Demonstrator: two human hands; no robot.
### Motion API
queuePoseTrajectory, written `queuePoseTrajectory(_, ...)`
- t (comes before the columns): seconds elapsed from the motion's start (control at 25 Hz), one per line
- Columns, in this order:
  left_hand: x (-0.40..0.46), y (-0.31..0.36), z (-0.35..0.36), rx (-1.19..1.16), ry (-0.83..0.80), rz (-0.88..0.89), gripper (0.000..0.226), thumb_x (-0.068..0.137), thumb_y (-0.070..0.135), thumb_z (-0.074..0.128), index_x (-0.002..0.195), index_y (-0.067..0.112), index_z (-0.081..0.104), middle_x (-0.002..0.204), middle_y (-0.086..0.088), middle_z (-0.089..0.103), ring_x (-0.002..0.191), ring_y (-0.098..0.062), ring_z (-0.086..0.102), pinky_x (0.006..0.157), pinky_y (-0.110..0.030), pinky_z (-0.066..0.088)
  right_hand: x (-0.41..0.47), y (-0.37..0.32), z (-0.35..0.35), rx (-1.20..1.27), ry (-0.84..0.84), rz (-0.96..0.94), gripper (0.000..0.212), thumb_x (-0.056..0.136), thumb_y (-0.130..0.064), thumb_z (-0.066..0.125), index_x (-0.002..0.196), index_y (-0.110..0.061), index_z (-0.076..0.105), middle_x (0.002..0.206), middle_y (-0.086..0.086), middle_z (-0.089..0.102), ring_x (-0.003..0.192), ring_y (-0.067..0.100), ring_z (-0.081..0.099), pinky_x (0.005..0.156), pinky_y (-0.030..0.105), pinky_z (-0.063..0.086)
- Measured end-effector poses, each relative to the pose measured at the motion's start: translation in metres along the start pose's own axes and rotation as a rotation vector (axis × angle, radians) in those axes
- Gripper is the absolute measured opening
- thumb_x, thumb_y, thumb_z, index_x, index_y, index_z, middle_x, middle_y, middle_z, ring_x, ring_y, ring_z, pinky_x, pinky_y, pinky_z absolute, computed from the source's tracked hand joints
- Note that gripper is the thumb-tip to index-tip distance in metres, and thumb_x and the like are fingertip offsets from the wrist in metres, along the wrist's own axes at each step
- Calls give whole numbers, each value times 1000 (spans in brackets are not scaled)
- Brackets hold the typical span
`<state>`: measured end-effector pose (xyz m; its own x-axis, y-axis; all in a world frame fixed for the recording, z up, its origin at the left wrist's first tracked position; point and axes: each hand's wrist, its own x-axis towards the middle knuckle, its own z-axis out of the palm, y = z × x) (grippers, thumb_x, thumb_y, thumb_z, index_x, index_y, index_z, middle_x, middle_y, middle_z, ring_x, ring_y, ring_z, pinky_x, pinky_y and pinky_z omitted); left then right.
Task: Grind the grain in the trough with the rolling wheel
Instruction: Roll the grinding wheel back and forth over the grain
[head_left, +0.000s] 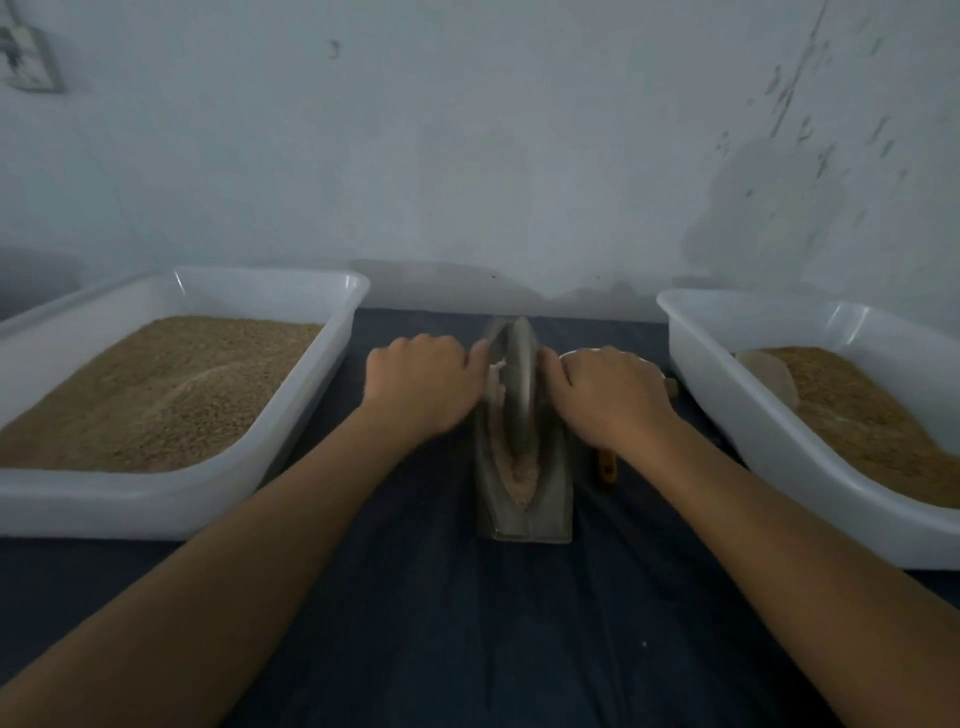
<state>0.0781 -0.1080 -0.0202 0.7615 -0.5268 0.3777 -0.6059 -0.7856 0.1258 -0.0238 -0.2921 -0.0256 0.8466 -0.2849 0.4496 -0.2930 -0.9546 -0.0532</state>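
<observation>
Metal rolling wheel stands on edge in the trough, left hand and right hand fingers curled round its axle ends, steadying it over the grain.

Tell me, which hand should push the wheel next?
Probably both: left hand and right hand grip either side of the rolling wheel, equally placed over the trough.

White tubs, tan grain, navy cloth
</observation>
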Motion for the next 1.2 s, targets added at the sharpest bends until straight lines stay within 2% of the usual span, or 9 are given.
queuePoseTrajectory(0.2,66,-3,15,-48,-42,-197,56,104,50,34,105,9,72,117,-17,70,109,-38,63,93,-44,48,71,14,13,-19,-91,126,73,101,-68,21,71,-17,64,72,3,62,71,24,59,68,37,45)
queuePoseTrajectory(0.36,62,-10,12,67,-200,-65,47,106,42,32,126,12,63,130,-19,63,118,-40,59,88,-44,41,75,12,8,23,-187,111,73,101,-65,23,71,-15,68,69,4,68,69,25,65,72,37,49)
queuePoseTrajectory(0.48,22,-16,6,290,-111,206,15,109,31,39,108,18,47,107,-12,61,93,-36,60,73,-42,41,32,-2,1,-85,15,62,65,102,-54,20,62,-17,56,62,3,52,62,24,52,62,37,38)
queuePoseTrajectory(0.56,-6,-15,-3,350,14,325,15,109,34,39,106,19,43,88,-4,55,74,-28,52,59,-38,38,-2,0,-4,-169,66,31,66,98,-52,10,62,-19,54,61,1,48,55,21,42,56,34,33)
queuePoseTrajectory(0.72,-36,-23,-13,357,30,367,35,103,46,23,110,24,48,76,3,51,58,-18,42,48,-30,20,-39,-7,-15,-201,217,-44,60,101,-49,17,57,-21,46,50,-5,35,43,15,27,48,26,18)
queuePoseTrajectory(0.84,-27,-19,-7,382,19,329,23,104,39,33,102,21,47,72,1,46,57,-19,38,48,-30,21,-17,-4,-7,-189,116,-18,64,95,-53,9,56,-20,49,54,-2,46,47,17,39,50,28,25)
queuePoseTrajectory(0.92,3,-7,-1,396,5,240,22,106,33,36,101,19,53,82,-4,56,71,-28,53,56,-35,31,13,10,7,-190,-8,2,67,85,-57,-1,69,-21,53,65,2,52,56,19,44,52,31,22)
queuePoseTrajectory(1.04,54,-1,0,228,-143,25,45,108,38,30,122,16,66,126,-16,67,113,-38,62,80,-42,39,56,23,21,-90,-138,114,74,87,-67,3,80,-20,60,78,6,60,69,23,52,63,36,36)
queuePoseTrajectory(1.2,80,-4,1,314,-252,149,28,109,31,35,118,20,59,139,-17,60,124,-39,57,90,-50,41,80,24,26,76,-186,210,74,94,-70,13,80,-21,67,80,5,68,75,27,62,80,42,50)
